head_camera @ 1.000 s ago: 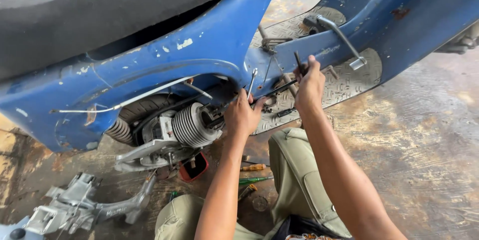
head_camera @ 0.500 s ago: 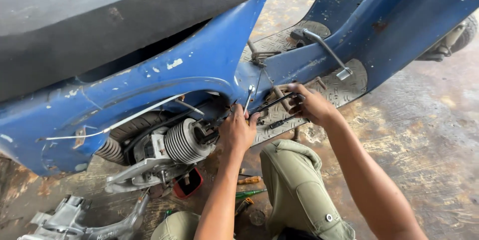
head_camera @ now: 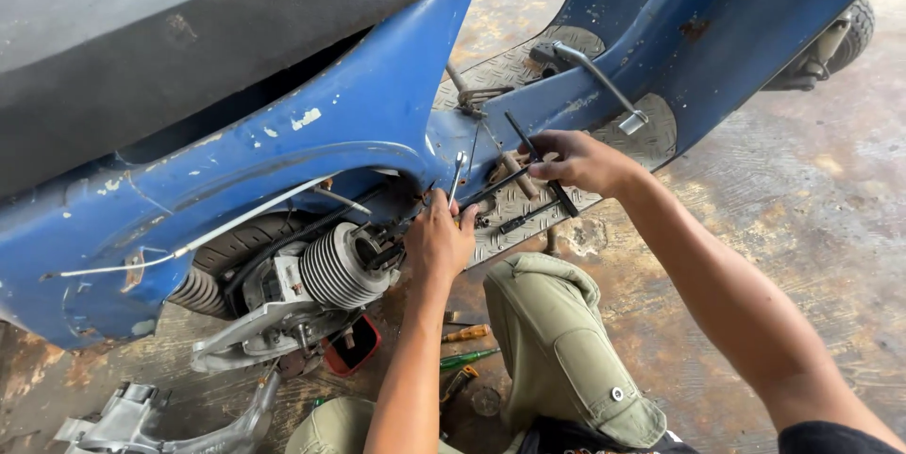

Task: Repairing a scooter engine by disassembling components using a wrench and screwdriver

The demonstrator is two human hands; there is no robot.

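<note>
Both hands [head_camera: 439, 242] [head_camera: 576, 159] forward (fingers curled)

The floor [head_camera: 830, 227] is bare concrete — worn, blotched with rust-brown and dark oily stains, with a dull sheen at the right edge where daylight falls on it. Paler, sandy patches show at the top between the blue panels and in the lower left corner. The light is soft and even, with no hard shadows. Toward the bottom edge a few screwdrivers [head_camera: 467, 345] with orange and green handles lie on the stained concrete — near a small red tray [head_camera: 354, 348]. In the lower left corner rests a grey cast-metal part [head_camera: 160, 421].
</note>
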